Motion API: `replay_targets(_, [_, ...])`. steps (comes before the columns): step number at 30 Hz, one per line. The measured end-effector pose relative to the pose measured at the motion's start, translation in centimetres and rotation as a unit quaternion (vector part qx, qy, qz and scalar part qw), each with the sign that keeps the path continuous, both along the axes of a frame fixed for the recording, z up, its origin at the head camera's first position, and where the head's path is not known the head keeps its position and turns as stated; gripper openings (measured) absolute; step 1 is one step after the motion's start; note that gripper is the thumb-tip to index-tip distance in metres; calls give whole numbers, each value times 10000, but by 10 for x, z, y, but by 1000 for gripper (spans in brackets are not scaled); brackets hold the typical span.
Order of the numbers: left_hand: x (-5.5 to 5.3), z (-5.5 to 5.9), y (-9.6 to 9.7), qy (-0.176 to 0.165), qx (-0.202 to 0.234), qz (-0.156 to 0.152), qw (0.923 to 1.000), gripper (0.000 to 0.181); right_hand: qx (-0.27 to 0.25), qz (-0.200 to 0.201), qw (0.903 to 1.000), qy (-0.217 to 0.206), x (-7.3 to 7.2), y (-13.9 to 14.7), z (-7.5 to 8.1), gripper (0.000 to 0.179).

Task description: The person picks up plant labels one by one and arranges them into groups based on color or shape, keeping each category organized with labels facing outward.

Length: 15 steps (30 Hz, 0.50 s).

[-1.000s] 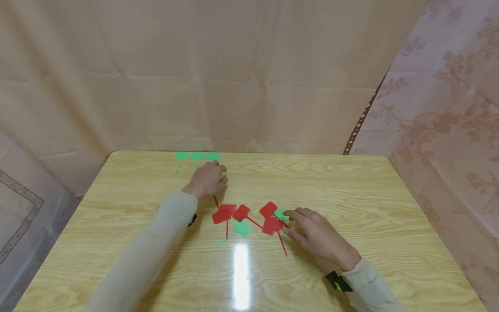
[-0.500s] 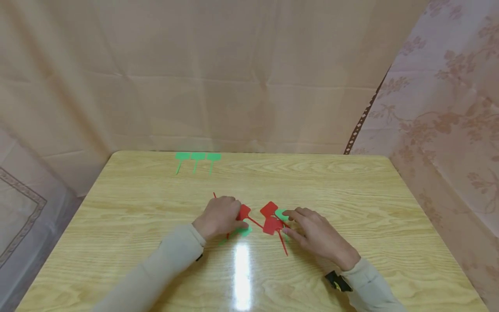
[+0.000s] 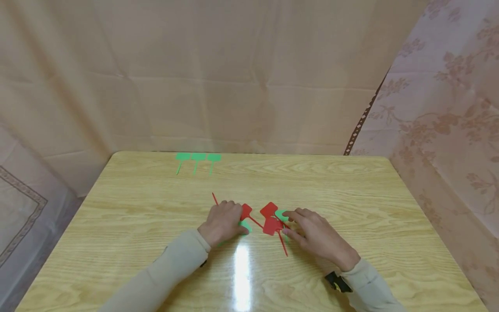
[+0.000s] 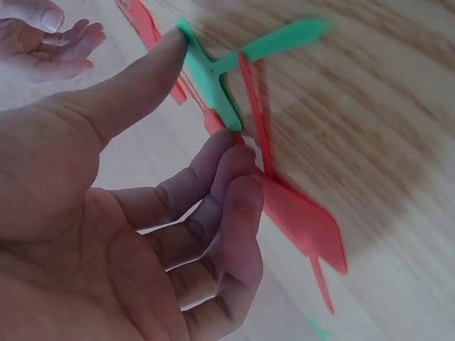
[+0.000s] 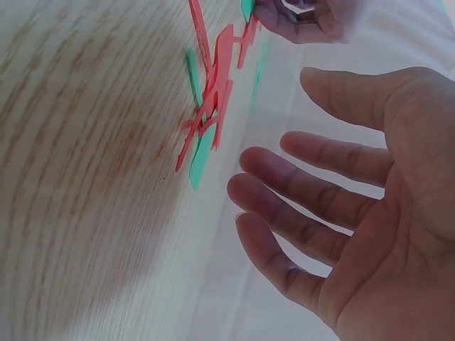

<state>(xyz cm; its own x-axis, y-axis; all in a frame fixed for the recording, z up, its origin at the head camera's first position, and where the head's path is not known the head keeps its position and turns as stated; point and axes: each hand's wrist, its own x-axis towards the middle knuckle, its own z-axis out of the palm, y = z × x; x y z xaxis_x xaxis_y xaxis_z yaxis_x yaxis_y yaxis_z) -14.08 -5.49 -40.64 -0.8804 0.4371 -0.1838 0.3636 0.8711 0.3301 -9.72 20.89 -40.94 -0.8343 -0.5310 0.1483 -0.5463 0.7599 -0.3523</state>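
Note:
Several red and green flat plastic plant labels, each with a square head and thin stem, lie loosely piled mid-table. My left hand [image 3: 224, 220] is over the left part of the pile. In the left wrist view its thumb and bent fingertips are at opposite edges of a green plant label [image 4: 210, 87], with a red plant label [image 4: 302, 213] under the fingers. My right hand [image 3: 320, 236], fingers loosely bent and holding nothing, hovers beside the right cluster: two red plant labels [image 3: 271, 226] over a green plant label [image 3: 280, 214]. The left hand hides part of the pile in the head view.
Three green plant labels [image 3: 199, 157] lie in a row along the back edge of the wooden table [image 3: 331, 182], heads toward the curtain [image 3: 234, 78]. A floral cloth [image 3: 448, 108] hangs at the right.
My left hand has come from the row at the back edge down to the pile in the middle. The right hand has stayed in place.

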Motion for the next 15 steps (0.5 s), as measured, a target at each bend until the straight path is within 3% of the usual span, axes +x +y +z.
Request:
replay_targets(6, [-5, 3, 1, -705, 115, 161, 9973, 50, 8, 23, 10000, 26, 0, 0, 1, 40])
replay_targets(11, [-7, 6, 1, -1017, 277, 154, 9943, 40, 24, 13, 10000, 16, 1, 0, 1, 40])
replay_targets(15, [-8, 6, -1, -1341, 938, 59, 9865, 23, 35, -12, 10000, -6, 1, 0, 3, 40])
